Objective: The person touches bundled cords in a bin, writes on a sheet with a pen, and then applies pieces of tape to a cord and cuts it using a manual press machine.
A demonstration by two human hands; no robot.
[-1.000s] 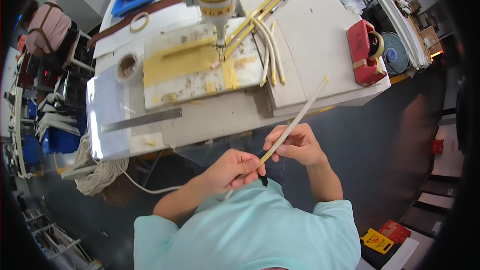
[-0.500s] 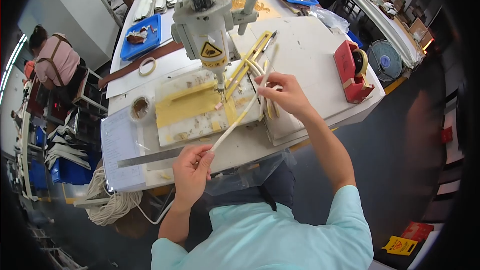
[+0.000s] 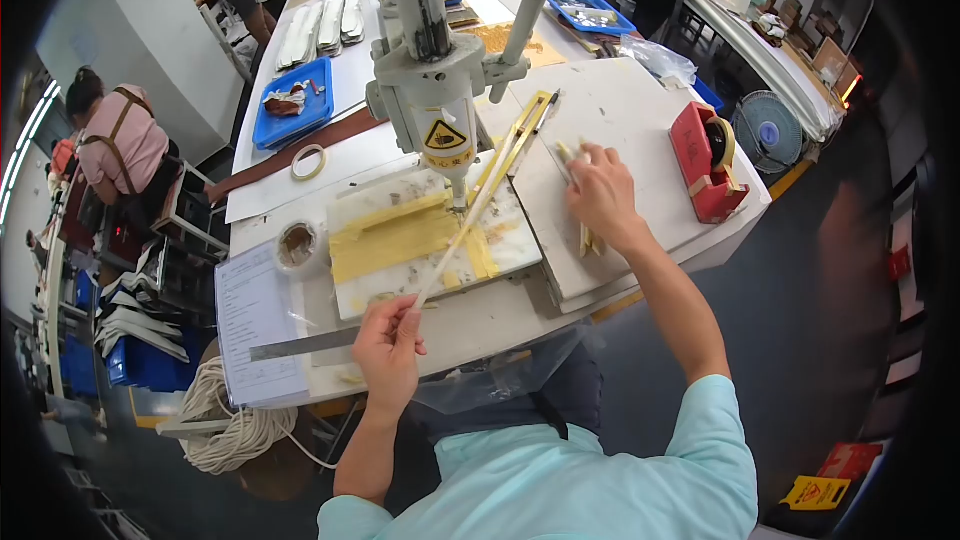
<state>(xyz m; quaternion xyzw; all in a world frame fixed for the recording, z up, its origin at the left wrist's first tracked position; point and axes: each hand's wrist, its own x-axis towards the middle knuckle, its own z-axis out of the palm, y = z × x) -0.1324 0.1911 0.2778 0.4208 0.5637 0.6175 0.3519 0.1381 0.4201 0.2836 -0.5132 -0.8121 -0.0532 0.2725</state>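
Low and to the left of the person's left hand [image 3: 388,340], a coil of rope [image 3: 222,435] spills a loose line toward the forearm; a careless knee could catch it. Above that, a printed sheet [image 3: 255,325] lies under the near end of things, with a steel ruler [image 3: 305,345] across it, pointing at the left hand. The two are so close that a sideways shift of the wrist could knock the ruler askew.

The left hand pinches the lower end of a long pale cord [image 3: 440,270] between thumb and fingers. The cord slants up and away to the right, over the taped slab [image 3: 515,245], and passes right beside the tip of the machine head [image 3: 425,90]. Only one end is gripped, so I'd worry about the free end swinging into that tip, or the fingers following it; the warning label [image 3: 445,138] fits that fear.

Farther right, the right hand [image 3: 602,190] is bent over short cords [image 3: 586,242]; whether it grips one, I can't tell. Fumbling could scatter them toward the red tape dispenser [image 3: 705,165], just beyond that hand.
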